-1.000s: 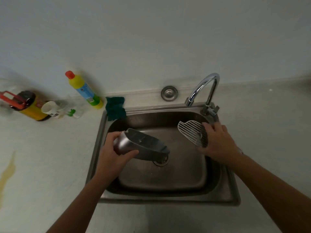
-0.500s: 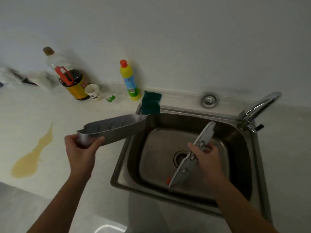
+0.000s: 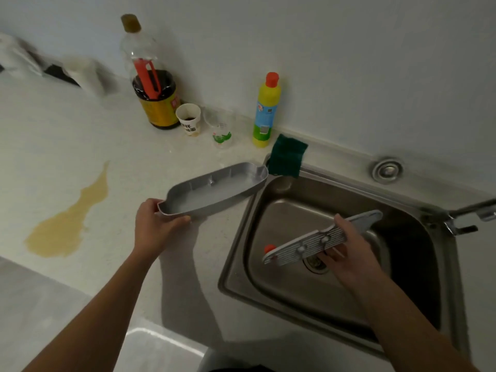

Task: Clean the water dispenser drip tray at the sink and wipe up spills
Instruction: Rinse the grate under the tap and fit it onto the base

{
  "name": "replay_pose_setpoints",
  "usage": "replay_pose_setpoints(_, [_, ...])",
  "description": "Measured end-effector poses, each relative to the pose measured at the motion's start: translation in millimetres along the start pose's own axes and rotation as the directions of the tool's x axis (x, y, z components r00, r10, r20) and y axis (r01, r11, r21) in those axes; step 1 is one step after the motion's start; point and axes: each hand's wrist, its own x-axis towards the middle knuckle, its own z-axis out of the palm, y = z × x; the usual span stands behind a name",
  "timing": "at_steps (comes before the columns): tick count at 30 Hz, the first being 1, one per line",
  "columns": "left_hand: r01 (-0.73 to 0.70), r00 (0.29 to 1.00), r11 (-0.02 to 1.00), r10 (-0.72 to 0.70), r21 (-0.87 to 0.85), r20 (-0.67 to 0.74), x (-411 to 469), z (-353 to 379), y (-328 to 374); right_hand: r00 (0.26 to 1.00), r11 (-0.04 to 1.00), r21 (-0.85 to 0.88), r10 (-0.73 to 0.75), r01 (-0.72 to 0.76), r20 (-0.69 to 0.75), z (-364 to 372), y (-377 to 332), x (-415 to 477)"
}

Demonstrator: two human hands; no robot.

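Observation:
My left hand [image 3: 154,228] grips the near end of the grey drip tray [image 3: 214,190], held open side up over the counter just left of the steel sink [image 3: 239,238]. My right hand [image 3: 349,247] holds the slotted tray grille [image 3: 319,241] over the sink basin, above the drain; a small red float shows at the grille's left end. A yellowish-brown spill [image 3: 68,222] lies on the pale counter [image 3: 67,146] to the left. A green sponge [image 3: 287,155] drapes over the sink's back left corner.
Against the wall stand a dark sauce bottle [image 3: 154,84], a paper cup [image 3: 188,118], a clear plastic cup [image 3: 220,127] and a yellow detergent bottle [image 3: 266,111]. The tap [image 3: 467,214] juts out at the sink's right edge. A round metal fitting [image 3: 387,170] sits behind the sink.
My left hand lifted the drip tray out of the sink and carried it left over the counter, turning it open side up. My right hand lowered the grille over the drain. My view swung left.

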Motion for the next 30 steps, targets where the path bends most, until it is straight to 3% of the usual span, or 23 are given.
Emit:
replay_pose_setpoints(3, [-0.027, 0.999, 0.979, 0.023, 0.202, 0.023, 4.3, 1.3, -12.3, 1.0, 1.0, -0.014, 0.004, -0.004, 0.013, 6.7, 3.5, -1.4])
replay_pose_setpoints(8, [-0.069, 0.998, 0.938, 0.062, 0.339, 0.031, -1.4, -2.2, 0.3, 1.0, 0.999, -0.033, 0.026, -0.026, 0.015, 8.1, 5.2, -5.2])
replay_pose_setpoints(12, [-0.314, 0.948, 0.914, 0.317, 0.255, 0.03, -35.1, 2.0, 46.3, 0.998, 0.999, -0.002, 0.055, -0.055, 0.03, 0.1, 3.4, -7.7])
replay_pose_setpoints(14, [-0.408, 0.91, 0.909, 0.397, 0.082, 0.119, -58.3, 16.0, 79.0, 0.997, 0.997, 0.037, 0.062, -0.063, 0.035, -6.4, 1.6, -11.3])
replay_pose_setpoints(16, [-0.364, 0.881, 0.923, 0.384, -0.122, 0.277, -84.4, 34.6, 113.1, 0.997, 0.994, 0.076, 0.072, -0.074, 0.021, -15.0, -2.3, -15.8])
replay_pose_setpoints(18, [-0.327, 0.811, 0.921, 0.389, -0.212, 0.437, -110.3, 58.4, 141.7, 0.996, 0.989, 0.118, 0.085, -0.085, 0.0, -24.9, -8.0, -20.8])
replay_pose_setpoints(20, [-0.35, 0.691, 0.902, 0.431, -0.254, 0.58, -131.7, 85.1, 164.1, 0.996, 0.981, 0.174, 0.09, -0.084, -0.026, -35.6, -15.2, -24.3])
replay_pose_setpoints(23, [-0.425, 0.551, 0.852, 0.512, -0.306, 0.659, -151.3, 123.9, 191.3, 0.994, 0.97, 0.237, 0.077, -0.058, -0.072, -56.6, -26.6, -26.7])
replay_pose_setpoints(24, [-0.452, 0.547, 0.841, 0.525, -0.297, 0.652, -155.7, 135.4, 199.0, 0.994, 0.968, 0.249, 0.06, -0.036, -0.091, -66.3, -30.5, -26.5])
replay_pose_setpoints(26, [-0.464, 0.609, 0.844, 0.525, -0.269, 0.595, -161.0, 158.1, 211.0, 0.993, 0.966, 0.259, 0.012, 0.019, -0.118, -88.8, -37.7, -24.3])
replay_pose_setpoints(28, [-0.364, 0.697, 0.897, 0.441, -0.251, 0.566, -162.3, 176.6, 221.3, 0.995, 0.97, 0.24, -0.012, 0.035, -0.1, -113.4, -43.5, -19.8])
replay_pose_setpoints(30, [-0.235, 0.74, 0.939, 0.34, -0.251, 0.58, -160.2, 191.1, 231.2, 0.993, 0.978, 0.203, -0.018, 0.042, -0.12, -139.4, -49.9, -11.2])
